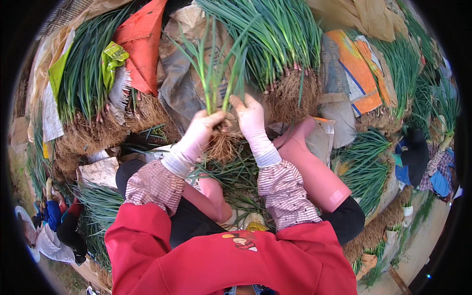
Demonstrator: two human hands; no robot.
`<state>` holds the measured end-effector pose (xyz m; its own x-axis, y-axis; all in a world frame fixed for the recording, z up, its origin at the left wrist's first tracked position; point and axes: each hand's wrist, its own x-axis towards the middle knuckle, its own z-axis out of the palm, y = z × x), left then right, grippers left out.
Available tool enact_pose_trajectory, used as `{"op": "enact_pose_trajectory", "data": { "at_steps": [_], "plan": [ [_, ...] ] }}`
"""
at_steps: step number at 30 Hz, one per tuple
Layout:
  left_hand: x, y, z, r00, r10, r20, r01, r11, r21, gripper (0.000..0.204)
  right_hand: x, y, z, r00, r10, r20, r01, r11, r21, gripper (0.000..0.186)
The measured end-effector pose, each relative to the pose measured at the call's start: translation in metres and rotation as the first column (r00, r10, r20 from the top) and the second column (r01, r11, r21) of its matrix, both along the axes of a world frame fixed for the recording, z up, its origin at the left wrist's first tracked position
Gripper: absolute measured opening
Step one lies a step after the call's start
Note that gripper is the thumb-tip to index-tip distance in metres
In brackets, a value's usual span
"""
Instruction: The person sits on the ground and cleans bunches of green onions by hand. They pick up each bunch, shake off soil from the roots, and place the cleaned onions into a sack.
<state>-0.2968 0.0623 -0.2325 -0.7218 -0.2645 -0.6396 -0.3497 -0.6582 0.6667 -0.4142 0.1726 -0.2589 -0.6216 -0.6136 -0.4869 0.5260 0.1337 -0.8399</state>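
Heaped green onion bundles with brown matted roots [280,54] block ahead; pink rubber boot [314,172] crowds the right; little open room.

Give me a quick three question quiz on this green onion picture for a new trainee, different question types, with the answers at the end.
1. True or false: the left hand and the right hand both grip the same small bunch of green onions.
2. Multiple choice: the hands wear A) bare skin, B) pale pink gloves, C) black mitts.
3. Fill in: the big bundle of green onions beyond the hands lies with its ____ end toward the person.

Key: 1 true, both close on it just above the root clump. 2 B. 3 root.
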Motion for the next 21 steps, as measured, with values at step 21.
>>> {"op": "enact_pose_trajectory", "data": {
  "at_steps": [21],
  "plan": [
    [-0.024, 0.007, -0.008, 0.998, 0.011, -0.065, -0.006, 0.997, 0.076, 0.028, -0.004, 0.041, 0.046, 0.506, 0.659, -0.556, -0.39, 0.75, 0.534, 0.033]
  ]
}}
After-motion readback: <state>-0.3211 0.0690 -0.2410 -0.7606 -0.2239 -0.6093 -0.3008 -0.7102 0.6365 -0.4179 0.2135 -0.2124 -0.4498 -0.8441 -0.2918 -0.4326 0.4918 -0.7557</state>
